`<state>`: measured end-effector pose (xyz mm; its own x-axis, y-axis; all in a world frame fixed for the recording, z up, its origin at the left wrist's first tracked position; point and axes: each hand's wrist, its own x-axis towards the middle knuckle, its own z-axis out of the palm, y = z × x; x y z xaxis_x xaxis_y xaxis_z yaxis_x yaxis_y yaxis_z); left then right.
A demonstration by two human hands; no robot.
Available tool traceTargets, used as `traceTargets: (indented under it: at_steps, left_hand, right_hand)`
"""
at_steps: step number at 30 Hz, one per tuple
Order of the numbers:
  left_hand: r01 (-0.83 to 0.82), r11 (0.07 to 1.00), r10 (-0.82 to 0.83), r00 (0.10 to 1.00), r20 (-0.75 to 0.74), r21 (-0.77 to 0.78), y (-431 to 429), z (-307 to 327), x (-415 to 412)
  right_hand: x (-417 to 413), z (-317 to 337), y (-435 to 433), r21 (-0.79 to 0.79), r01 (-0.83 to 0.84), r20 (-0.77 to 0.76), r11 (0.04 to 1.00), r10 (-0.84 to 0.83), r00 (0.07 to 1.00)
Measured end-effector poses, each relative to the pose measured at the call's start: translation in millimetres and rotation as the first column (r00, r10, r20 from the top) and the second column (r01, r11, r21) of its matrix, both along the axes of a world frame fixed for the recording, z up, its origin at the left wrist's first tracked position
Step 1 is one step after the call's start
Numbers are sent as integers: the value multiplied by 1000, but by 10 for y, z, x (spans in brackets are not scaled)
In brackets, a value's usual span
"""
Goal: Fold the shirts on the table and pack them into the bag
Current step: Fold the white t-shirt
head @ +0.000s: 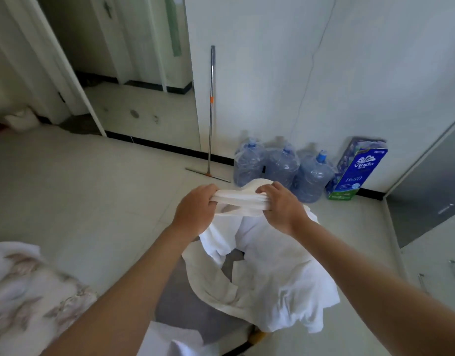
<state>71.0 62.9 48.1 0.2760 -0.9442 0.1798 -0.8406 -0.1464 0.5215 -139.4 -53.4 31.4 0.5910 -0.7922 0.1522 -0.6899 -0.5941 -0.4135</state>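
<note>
White cloth is bunching up between the two hands. The left hand (195, 211) is curling its fingers round the gathered top edge of the shirt (272, 273), and the right hand (283, 206) is gripping the same bundle just beside it, fingers wrapped over the folds. Both hands are holding the shirt up in the air, close together, with the forearms reaching in from the bottom corners of the view. The rest of the shirt is hanging loose and crumpled below the hands, over the dark grey table (188, 291). Whether it is touching the tabletop is hard to tell.

Another piece of white cloth (175, 340) is lying at the near edge of the table. A blurred patterned fabric (28, 291) is showing at the lower left. Farther off, on the pale tiled floor, three blue water jugs (283, 163) are standing against the white wall. A blue and green pack of tissue (355, 170) is leaning just to their right, and a long-handled squeegee (211, 111) is leaning against the wall to their left.
</note>
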Motion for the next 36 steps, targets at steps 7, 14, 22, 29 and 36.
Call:
traceTargets:
  at_steps: [7, 14, 22, 29, 36]
  left_hand:
    - [-157, 987, 158, 987, 44, -12, 918, 314, 518]
    - [-410, 900, 414, 910, -2, -149, 2074, 519, 1132]
    - [-350, 913, 284, 913, 292, 208, 3506, 627, 1850]
    - [-682, 731, 676, 725, 131, 5, 4366, 910, 2186]
    - [-943, 160, 857, 280, -433, -292, 5029, 1761, 2087]
  right_hand:
    - [616, 340, 470, -33, -7, -53, 999, 6, 999]
    - [1464, 934, 1433, -79, -297, 51, 952, 301, 952]
    - [2130, 958, 2267, -5, -264, -92, 965, 262, 961]
    - [2632, 1328, 3001, 238, -571, 133, 786, 556, 820]
    - [3191, 1864, 3482, 154, -730, 352, 666, 654, 670]
